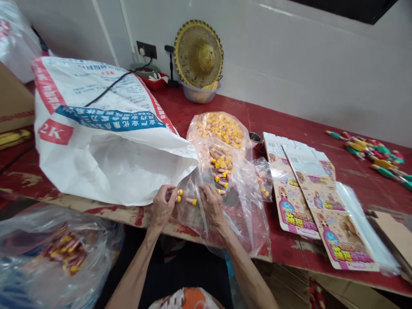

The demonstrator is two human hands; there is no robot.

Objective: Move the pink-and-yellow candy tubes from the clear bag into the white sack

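Observation:
My left hand (163, 205) is closed around a few small pink tubes with yellow caps (179, 195), at the table's front edge. One more yellow-capped tube (191, 201) lies on the clear plastic between my two hands. My right hand (210, 202) rests on the clear plastic bag (246, 214), its fingers curled down; what they grip is hidden. Beyond that hand, the bag holds a large heap of the same yellow-capped tubes (220, 133), several spilling toward its mouth.
A big white woven sack (106, 159) gapes at left. Printed cardboard packages (337, 227) and a small bag of tubes (264, 184) lie right. A metal cup (255, 137), straw hat (199, 53) and colourful toys (373, 152) stand farther back. Another plastic bag (99, 240) hangs lower left.

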